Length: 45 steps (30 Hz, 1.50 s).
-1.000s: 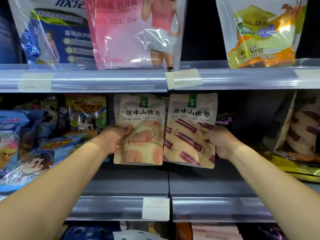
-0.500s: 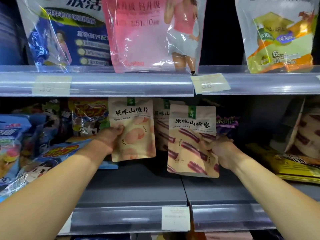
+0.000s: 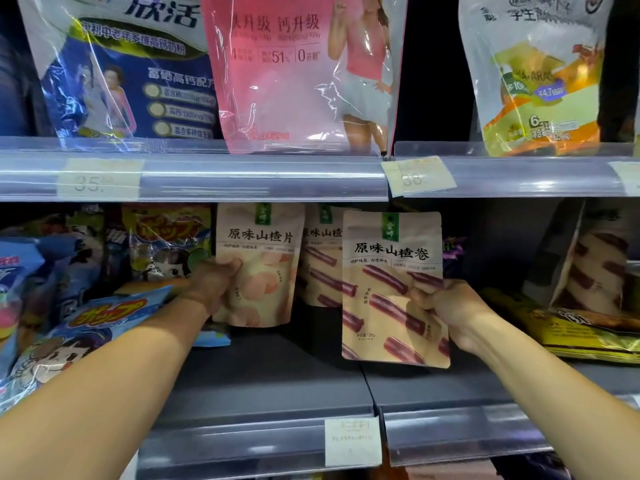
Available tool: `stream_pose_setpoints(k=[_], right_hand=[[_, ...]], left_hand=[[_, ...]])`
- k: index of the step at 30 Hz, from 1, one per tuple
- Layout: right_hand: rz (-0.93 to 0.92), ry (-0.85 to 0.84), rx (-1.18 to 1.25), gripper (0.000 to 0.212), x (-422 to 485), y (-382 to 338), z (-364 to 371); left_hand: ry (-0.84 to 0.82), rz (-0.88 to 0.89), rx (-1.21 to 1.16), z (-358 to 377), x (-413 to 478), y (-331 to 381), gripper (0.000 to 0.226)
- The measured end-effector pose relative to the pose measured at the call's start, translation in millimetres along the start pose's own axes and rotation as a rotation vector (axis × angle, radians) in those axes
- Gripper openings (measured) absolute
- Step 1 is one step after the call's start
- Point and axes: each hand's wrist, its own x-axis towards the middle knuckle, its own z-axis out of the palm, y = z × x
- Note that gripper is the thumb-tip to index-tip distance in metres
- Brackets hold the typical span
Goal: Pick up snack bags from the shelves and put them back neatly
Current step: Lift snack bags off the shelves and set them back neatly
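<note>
Putting back: left hand pinches the hawthorn-slice bag upright, deep on the middle shelf; right hand grips the hawthorn-roll bag nearer its front edge, next needing seating before its twin

A dark grey store shelf runs across the frame, split by a seam near its middle. Above it, a clear plastic price rail fronts the upper shelf and carries paper tags marked 35 and 38. Below the grey shelf, another clear rail holds a white label. The recess behind the shelf lies in deep shadow.
</note>
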Motion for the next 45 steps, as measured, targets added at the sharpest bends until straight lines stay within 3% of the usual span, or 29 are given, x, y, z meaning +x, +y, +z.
stream_pose_setpoints(k=[9,18,23,27,31,35,38,41,45], right_hand=[[-0.031,0.02,0.048,0.019,-11.8,-3.2,-0.1],[-0.057,0.02,0.071,0.016,-11.9,-3.6,-1.9],[-0.066,0.015,0.059,0.019,-6.9,-1.3,-0.2],[-0.056,0.003,0.055,0.02,-0.9,1.3,2.9],[-0.081,-0.033,0.071,0.017,2.8,3.1,6.3],[-0.111,-0.078,0.065,0.022,7.7,3.5,10.7],[-0.121,-0.111,0.032,0.021,16.0,1.1,18.8],[-0.099,-0.091,-0.025,0.024,28.3,-0.5,31.2],[-0.076,-0.074,-0.002,0.017,40.3,1.6,46.7]], left_hand=[[0.057,-0.077,-0.122,14.6,3.6,-17.6,0.024],[0.138,0.058,0.112,2.8,8.9,-13.2,0.017],[0.143,0.034,0.169,6.1,7.5,-11.0,0.012],[0.165,0.008,0.223,5.7,3.0,-9.9,0.021],[0.177,0.023,0.307,3.8,-4.4,-6.4,0.011],[0.21,-0.031,0.37,0.1,-25.0,4.0,0.027],[0.096,0.061,0.538,-5.0,-71.7,10.8,0.035],[-0.186,0.293,0.926,-19.6,-141.7,11.2,0.036],[-0.42,0.434,1.368,-31.1,-195.3,2.7,0.089]])
